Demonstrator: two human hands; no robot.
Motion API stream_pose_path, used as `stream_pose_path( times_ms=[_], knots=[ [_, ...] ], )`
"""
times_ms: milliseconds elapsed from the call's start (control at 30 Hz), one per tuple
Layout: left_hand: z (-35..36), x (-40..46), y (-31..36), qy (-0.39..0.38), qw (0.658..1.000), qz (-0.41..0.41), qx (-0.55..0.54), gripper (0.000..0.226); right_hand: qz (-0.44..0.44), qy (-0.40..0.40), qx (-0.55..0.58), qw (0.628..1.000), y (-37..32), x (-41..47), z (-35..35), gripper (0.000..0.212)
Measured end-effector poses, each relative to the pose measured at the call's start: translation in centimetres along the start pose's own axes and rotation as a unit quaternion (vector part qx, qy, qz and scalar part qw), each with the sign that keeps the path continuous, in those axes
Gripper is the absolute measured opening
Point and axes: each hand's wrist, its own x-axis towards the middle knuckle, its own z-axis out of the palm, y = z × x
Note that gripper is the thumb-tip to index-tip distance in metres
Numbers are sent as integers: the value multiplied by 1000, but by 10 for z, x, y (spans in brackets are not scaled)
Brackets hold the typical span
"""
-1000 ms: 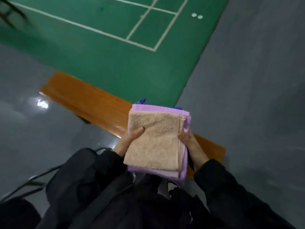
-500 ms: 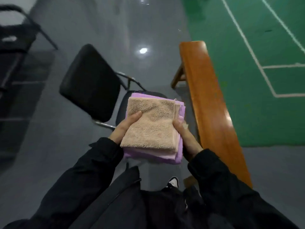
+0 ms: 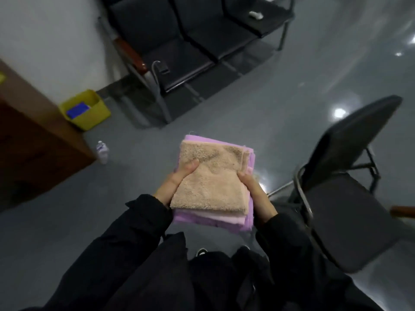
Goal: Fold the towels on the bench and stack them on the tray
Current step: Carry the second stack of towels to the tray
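I carry a stack of folded towels point(image 3: 213, 182) in front of my body, a beige towel on top and pink and purple ones under it. My left hand point(image 3: 174, 184) grips the stack's left edge with the thumb on the beige towel. My right hand point(image 3: 254, 191) grips the right edge, thumb on top. Only a small brown end of the bench point(image 3: 403, 211) shows at the right edge. A yellow tray point(image 3: 89, 113) holding something blue sits on the floor at the left, by the wall.
A black folding chair point(image 3: 341, 198) stands close on my right. A row of black seats point(image 3: 202, 37) lines the wall ahead. A brown cabinet point(image 3: 33, 142) is at the left with a small bottle point(image 3: 102, 151) on the grey floor beside it.
The view has swung left, away from the bench and green court, toward the seats, cabinet and yellow tray. Both hands keep the same grip on the stack.
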Motion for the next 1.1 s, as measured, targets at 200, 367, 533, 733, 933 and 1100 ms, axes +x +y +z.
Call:
stream_pose_path(
  times_ms=[200, 367, 533, 733, 933, 1100],
  knots=[
    [-120, 42, 65, 87, 989, 22, -121, 52, 52, -99, -71, 991, -22, 141, 106, 64],
    [-209, 110, 130, 137, 971, 42, -191, 53, 85, -167, -102, 977, -37, 279, 184, 61],
    [-293, 159, 222, 171, 949, 37, -263, 55, 145, -226, -138, 953, -67, 409, 274, 75],
    [-386, 206, 310, 227, 903, 71, -358, 47, 181, -293, -192, 919, -90, 544, 389, 78],
    [-532, 298, 388, 251, 896, 107, -351, 46, 210, -283, -225, 908, -89, 702, 508, 87],
    [-649, 370, 479, 212, 908, 93, -348, 43, 243, -235, -222, 915, -101, 821, 607, 84]
  ],
)
